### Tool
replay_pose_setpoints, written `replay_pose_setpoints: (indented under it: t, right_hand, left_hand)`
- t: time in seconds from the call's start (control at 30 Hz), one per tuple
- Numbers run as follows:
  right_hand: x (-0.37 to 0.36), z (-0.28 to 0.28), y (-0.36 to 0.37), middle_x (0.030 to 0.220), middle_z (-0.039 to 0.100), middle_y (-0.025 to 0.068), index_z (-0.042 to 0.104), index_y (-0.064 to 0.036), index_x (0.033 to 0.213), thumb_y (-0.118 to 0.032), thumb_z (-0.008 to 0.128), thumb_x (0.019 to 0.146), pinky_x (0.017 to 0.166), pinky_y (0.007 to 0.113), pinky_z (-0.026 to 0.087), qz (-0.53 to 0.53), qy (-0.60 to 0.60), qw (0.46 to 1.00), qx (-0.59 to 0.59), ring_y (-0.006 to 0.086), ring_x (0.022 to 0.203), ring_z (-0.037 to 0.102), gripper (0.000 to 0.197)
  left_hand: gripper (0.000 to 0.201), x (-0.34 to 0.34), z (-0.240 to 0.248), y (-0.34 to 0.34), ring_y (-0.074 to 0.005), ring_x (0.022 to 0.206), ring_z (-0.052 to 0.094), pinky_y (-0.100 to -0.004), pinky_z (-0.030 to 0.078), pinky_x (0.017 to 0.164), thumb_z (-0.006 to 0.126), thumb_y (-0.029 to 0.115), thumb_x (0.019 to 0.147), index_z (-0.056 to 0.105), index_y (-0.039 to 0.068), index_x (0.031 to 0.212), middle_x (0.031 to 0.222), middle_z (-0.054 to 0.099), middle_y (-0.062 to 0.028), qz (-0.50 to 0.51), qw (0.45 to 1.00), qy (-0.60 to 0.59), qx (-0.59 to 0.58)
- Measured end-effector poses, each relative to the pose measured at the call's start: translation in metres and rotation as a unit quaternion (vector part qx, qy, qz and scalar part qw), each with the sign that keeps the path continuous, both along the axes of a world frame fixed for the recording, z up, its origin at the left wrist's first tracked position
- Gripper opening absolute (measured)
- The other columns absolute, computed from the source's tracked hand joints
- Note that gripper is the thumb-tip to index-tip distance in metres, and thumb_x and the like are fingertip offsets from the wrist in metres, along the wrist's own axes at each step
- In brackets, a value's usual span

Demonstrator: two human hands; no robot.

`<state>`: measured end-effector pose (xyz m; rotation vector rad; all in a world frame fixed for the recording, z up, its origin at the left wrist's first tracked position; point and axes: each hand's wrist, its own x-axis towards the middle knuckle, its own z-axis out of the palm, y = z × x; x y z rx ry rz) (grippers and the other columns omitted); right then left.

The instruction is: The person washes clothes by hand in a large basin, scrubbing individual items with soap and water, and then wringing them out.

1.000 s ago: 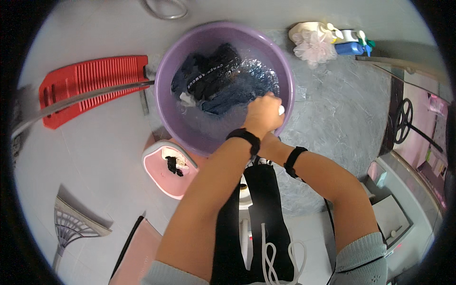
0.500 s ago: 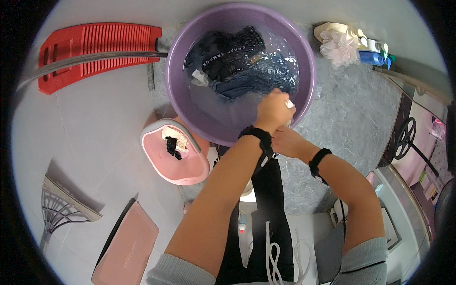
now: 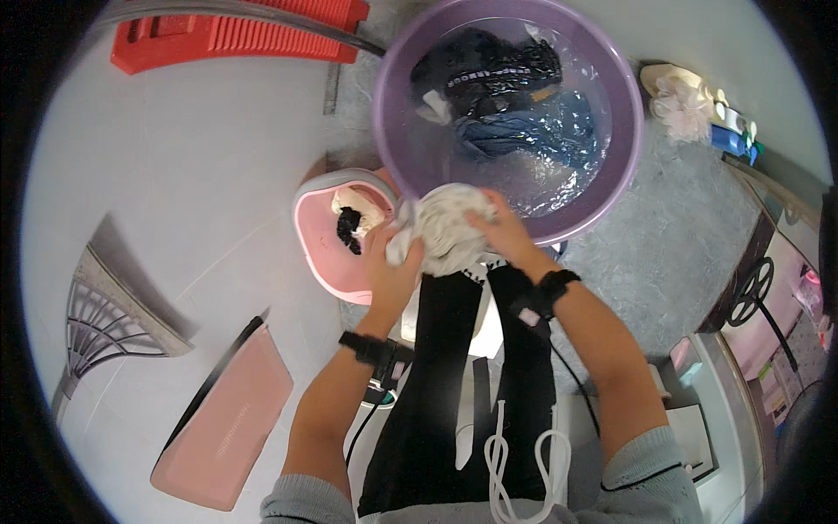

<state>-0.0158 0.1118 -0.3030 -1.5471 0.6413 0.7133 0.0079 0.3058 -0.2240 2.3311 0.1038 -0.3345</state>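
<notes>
A wet-looking whitish cloth [image 3: 447, 229], bunched up, is between my two hands at the near edge of the purple tub [image 3: 390, 144]. My left hand [image 3: 390, 271] grips its left side, thumb towards me. On the right side, my right hand [image 3: 508, 231] holds the cloth with its fingers bent over it. The tub has water in it, with a black garment [image 3: 502, 74] and a dark blue garment [image 3: 528, 131] lying partly under the surface. A small white piece of fabric [image 3: 435, 106] floats at their left.
Left of the cloth stands a pink bucket [image 3: 319, 258] with cream and black fabric inside. A red washboard [image 3: 236, 39] lies at the far left behind a metal pole. A broom [image 3: 122, 314] and a pink lidded item [image 3: 231, 419] are at left. Bottles [image 3: 733, 140] stand at right.
My hands have come away from the tub's right front rim, moving left and apart. The whitish cloth now shows spread between them. The view has shifted, so the tub sits further right and up.
</notes>
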Motion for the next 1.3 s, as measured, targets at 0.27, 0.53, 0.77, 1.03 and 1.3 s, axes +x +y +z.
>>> replay_pose_setpoints:
  t: [0.27,0.53,0.77,1.03,1.3]
  right_hand:
    - [0.018,-0.017,0.139,0.131,0.043,0.0158,0.036,-0.0125,0.133,-0.024,0.056,0.086,0.099,0.033,0.033,0.094,-0.082,0.985,0.116,0.0267,0.119,0.043,0.052]
    - [0.046,-0.085,0.014,0.135,0.038,0.0174,0.036,-0.0143,0.134,-0.022,0.057,0.082,0.104,0.046,0.027,0.191,-0.090,0.956,-0.204,0.0353,0.127,0.032,0.057]
    - [0.110,-0.130,-0.004,0.147,0.018,0.0093,0.028,-0.0175,0.138,-0.027,0.060,0.076,0.106,0.055,0.012,0.347,-0.076,0.838,-0.414,0.0301,0.135,0.016,0.070]
    - [0.137,-0.162,-0.007,0.145,0.018,0.0042,0.052,-0.0228,0.121,-0.039,0.068,0.072,0.102,0.062,0.013,0.420,-0.061,0.779,-0.462,0.0342,0.133,0.015,0.054]
    - [0.039,-0.169,-0.064,0.115,0.048,0.0015,0.066,-0.0155,0.093,-0.028,0.067,0.064,0.106,0.058,0.009,0.437,-0.122,0.787,-0.419,0.0255,0.121,0.035,0.032]
  left_hand:
    - [0.038,-0.049,0.017,0.110,-0.0399,0.122,0.030,-0.0602,0.023,0.097,0.068,0.019,0.071,0.057,0.013,0.107,0.131,0.035,-0.0137,-0.142,0.951,0.036,0.273]
    - [0.029,0.024,-0.090,0.047,-0.0394,0.119,0.041,-0.0518,0.024,0.100,0.054,0.019,0.083,0.057,0.010,0.110,0.114,0.054,-0.0151,-0.211,0.975,0.018,0.063]
    - [0.035,0.101,-0.162,-0.038,-0.0327,0.117,0.045,-0.0538,0.027,0.100,0.050,0.016,0.084,0.053,0.011,0.119,0.121,0.052,-0.0165,-0.267,0.955,0.056,0.121]
    - [0.050,0.115,-0.201,-0.042,-0.0318,0.122,0.039,-0.0512,0.025,0.103,0.053,0.020,0.082,0.040,0.012,0.130,0.135,0.037,-0.0161,-0.295,0.931,0.158,0.145]
    - [0.052,0.115,-0.208,-0.044,-0.0320,0.121,0.038,-0.0509,0.026,0.102,0.056,0.021,0.080,0.040,0.013,0.130,0.131,0.040,-0.0150,-0.322,0.913,0.184,0.172]
